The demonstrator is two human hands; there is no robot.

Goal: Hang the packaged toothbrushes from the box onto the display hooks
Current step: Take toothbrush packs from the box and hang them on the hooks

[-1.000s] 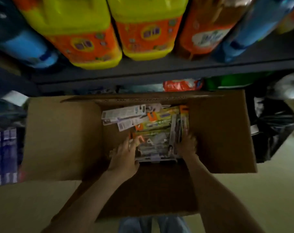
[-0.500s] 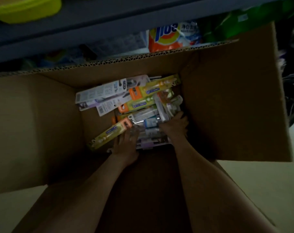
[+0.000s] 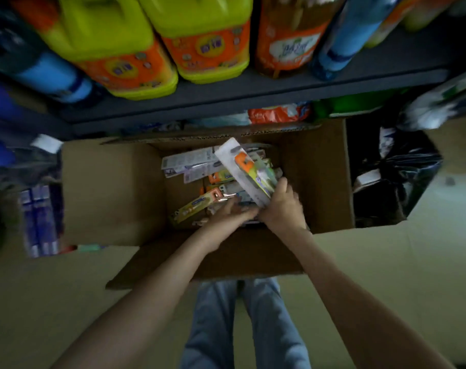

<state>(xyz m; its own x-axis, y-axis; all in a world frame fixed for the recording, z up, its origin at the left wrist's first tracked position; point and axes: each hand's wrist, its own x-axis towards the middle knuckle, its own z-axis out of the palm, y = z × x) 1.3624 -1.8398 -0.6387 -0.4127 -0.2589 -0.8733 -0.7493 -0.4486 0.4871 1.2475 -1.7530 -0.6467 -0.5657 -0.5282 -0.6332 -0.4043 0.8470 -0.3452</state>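
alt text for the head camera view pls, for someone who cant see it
The right hand grips a packaged toothbrush, tilted up out of an open cardboard box of similar packs on the floor; the left hand rests among them. Detergent jugs line the shelf above.

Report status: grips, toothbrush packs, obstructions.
Right grip holds one toothbrush pack, tilted up above the pile. Left grip on the loose packs in the box, hold unclear. No display hooks in view.

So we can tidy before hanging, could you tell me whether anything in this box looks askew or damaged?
The packaged toothbrushes lie jumbled at crossing angles in the cardboard box, one yellow-green pack slanted toward its left wall. The right hand grips a tilted white pack. No damage shows.
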